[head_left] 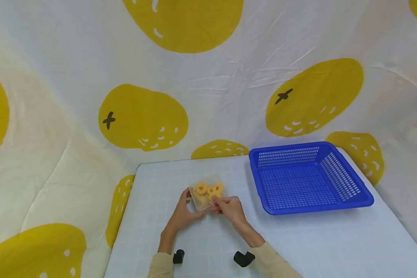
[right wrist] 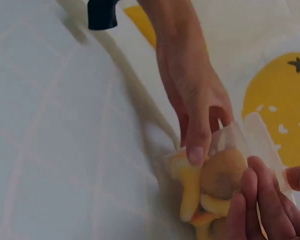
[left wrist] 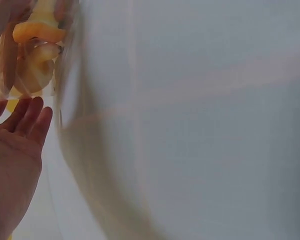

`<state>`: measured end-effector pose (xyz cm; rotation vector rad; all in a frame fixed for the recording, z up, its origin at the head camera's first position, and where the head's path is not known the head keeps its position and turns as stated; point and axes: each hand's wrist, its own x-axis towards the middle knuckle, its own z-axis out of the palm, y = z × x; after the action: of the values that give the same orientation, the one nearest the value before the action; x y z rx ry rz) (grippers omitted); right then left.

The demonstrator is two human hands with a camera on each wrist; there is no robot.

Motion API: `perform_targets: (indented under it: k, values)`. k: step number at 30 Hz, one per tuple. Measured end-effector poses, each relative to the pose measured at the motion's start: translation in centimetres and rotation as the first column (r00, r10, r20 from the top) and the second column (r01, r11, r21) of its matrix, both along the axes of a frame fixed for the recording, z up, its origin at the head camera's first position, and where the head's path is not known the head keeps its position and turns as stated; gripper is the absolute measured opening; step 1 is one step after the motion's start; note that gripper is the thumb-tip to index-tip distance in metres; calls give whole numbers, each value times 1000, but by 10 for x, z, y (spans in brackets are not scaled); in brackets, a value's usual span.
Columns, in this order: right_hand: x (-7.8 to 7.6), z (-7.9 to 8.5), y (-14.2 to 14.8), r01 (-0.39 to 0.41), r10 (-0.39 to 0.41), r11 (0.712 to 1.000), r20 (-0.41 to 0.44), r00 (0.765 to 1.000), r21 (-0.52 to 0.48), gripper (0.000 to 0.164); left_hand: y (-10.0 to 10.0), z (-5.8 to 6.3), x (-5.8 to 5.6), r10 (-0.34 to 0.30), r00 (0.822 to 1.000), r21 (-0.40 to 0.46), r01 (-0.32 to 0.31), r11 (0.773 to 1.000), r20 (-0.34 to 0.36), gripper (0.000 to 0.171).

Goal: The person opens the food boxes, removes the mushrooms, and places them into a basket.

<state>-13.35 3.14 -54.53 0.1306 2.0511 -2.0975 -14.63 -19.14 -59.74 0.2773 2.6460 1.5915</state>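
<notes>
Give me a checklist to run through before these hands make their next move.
1. Left hand holding the clear container: ok.
2. Right hand in contact with the container's near right side: ok; exactly which part it pinches: cannot tell.
3. Yellow pieces inside the container: ok.
4. Container fully closed: cannot tell.
5. Blue basket standing upright on the table, apart from both hands: ok.
</notes>
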Motion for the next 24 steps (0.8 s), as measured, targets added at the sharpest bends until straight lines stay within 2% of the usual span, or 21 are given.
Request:
perform_targets:
  k: [3,7,11,14,17,21,24]
  values:
    - [-1,-4,2,-45,47,998,-41,998,44,40,-1,-2,1,-2,1000,12,2,1000,18,115]
    - [-3,-6,5,-71,83,992,-107,991,108,41,-3,2,5,1,997,38,-4,999,72,116]
    - [-5,-4,8,-33,48,990,-112,993,134,39,-3,12,8,3,991,48,-9,999,137,113]
    - [-7,0,12,28,-11,986,-103,995,167,45,-3,17,8,-6,991,56,-2,998,131,102]
    - [-9,1,14,58,-30,977,-136,990,204,59,-3,19,6,0,997,85,-7,996,77,86]
    - [-13,2,18,47,25,963,-263,965,266,68,2,23,3,93,995,133,-96,986,28,65]
    - [-17,1,21,46,64,954,-348,935,297,62,10,28,0,211,977,157,-214,964,35,53]
